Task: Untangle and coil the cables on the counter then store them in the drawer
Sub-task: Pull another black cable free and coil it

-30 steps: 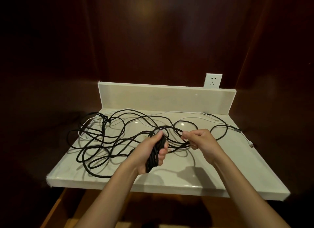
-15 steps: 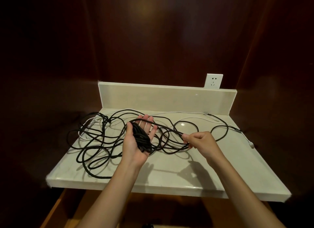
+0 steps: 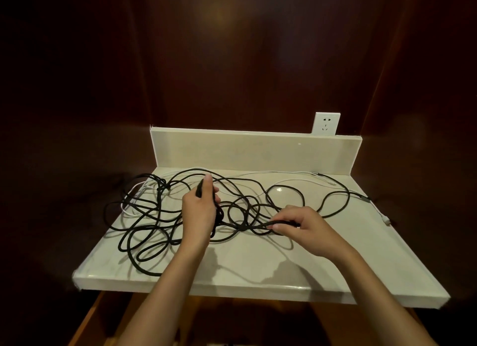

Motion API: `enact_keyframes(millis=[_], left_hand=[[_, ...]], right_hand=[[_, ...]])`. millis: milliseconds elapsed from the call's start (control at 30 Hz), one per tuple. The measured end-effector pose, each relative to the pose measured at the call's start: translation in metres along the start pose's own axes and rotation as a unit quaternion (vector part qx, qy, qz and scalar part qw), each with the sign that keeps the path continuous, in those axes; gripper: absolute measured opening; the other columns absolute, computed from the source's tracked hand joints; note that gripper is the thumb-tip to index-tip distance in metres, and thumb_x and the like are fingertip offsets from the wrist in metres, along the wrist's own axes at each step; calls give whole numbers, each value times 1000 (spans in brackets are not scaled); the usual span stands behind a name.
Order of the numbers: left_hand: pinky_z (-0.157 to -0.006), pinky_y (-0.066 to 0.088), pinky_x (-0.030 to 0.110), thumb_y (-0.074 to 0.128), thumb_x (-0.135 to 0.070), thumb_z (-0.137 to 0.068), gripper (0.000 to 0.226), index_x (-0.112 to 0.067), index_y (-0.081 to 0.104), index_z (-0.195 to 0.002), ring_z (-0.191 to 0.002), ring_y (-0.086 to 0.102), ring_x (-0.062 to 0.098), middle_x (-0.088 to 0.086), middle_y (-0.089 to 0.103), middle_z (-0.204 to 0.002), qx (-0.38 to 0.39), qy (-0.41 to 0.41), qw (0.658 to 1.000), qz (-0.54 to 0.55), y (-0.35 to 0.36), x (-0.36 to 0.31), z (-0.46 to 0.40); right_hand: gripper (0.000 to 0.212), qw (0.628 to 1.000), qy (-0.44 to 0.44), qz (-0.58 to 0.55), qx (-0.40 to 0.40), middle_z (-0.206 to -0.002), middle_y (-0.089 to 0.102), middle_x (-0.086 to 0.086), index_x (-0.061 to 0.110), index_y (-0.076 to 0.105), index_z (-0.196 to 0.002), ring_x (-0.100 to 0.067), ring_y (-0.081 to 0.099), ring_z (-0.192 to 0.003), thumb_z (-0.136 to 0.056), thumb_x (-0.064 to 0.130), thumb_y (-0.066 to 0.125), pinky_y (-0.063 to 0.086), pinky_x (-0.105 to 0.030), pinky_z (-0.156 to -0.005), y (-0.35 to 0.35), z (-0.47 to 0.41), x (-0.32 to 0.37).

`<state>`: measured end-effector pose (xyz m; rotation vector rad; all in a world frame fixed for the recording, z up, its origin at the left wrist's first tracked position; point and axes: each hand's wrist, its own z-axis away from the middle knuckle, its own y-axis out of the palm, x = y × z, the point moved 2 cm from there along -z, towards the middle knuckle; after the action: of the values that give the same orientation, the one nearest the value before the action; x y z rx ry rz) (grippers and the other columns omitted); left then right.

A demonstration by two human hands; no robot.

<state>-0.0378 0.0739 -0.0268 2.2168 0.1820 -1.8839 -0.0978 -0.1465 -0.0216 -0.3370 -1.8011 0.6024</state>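
Black cable (image 3: 144, 232), long and limp, lies in overlapping loops across the left and middle of the pale counter (image 3: 258, 273); we judge it light, soft and prone to snagging on its own crossings. A thinner white cable (image 3: 284, 174) runs along the back near the upstand (image 3: 258, 149) and trails to the right edge, partly threaded under the black loops at the left.

We find the left hand (image 3: 200, 211) curled round a small bundle of coils (image 3: 218, 211) of the black cable, raised over the middle of the tangle. The right hand (image 3: 300, 228) pinches a single black strand between thumb and fingers, low over the counter.

We judge the best hold is as now: coils kept in one hand, the free strand fed through the other close to the bundle, drawn slowly so knots show early.

Loops at the left overhang the counter's side, and a white connector (image 3: 387, 219) sits at the right edge; either could slide off. Open room lies at the front of the counter. A wall socket (image 3: 325, 123) stands behind the upstand. Below the front edge a wooden edge shows; we cannot tell if it is the drawer.
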Motion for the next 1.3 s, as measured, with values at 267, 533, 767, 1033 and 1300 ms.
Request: enact_keyframes(millis=[267, 533, 767, 1033, 1300], left_hand=[[-63, 47, 32, 15, -67, -100, 88, -3, 66, -67, -47, 58, 17, 3, 62, -50, 209, -20, 943, -257, 18, 9, 19], [-51, 42, 23, 4, -80, -90, 99, -4, 69, -92, -53, 49, 13, 4, 63, -65, 427, -193, 868, -166, 24, 10, 53], [-45, 37, 18, 46, -80, -86, 74, -8, 66, -86, -51, 44, 10, 3, 51, -64, 577, -251, 777, -28, 19, 3, 67], [-42, 40, 21, 50, -55, -98, 52, -7, 63, -84, -44, 47, 13, 6, 52, -62, 472, -210, 852, 86, 15, -2, 53], [-57, 61, 35, 43, -39, -106, 45, 0, 64, -113, -67, 73, 29, 19, 74, -85, 147, -173, 957, 180, 22, 8, 37]], right_hand=[[10, 996, -81, 33, -25, -76, 70, 2, 15, 77, -88, -15, 63, -72, -91, 15, 68, 48, -36, -71, 9, -9, 24], [16, 995, -12, -37, -93, -52, 40, 0, 19, 72, -66, -12, 36, -53, -81, 20, 78, 29, -29, -55, 10, -18, 16], [28, 987, 28, -95, -128, -53, 42, 0, 12, 71, -61, -13, 36, -55, -72, 34, 83, 30, -29, -56, 16, -20, 7], [31, 975, 83, -120, -168, -44, 38, 3, 8, 74, -61, -11, 35, -47, -82, 30, 77, 31, -22, -52, 2, -18, -1], [17, 974, 85, -108, -182, -78, 60, -37, 13, 79, -73, -15, 46, -68, -80, 28, 81, 37, -31, -67, 1, -24, -4]])
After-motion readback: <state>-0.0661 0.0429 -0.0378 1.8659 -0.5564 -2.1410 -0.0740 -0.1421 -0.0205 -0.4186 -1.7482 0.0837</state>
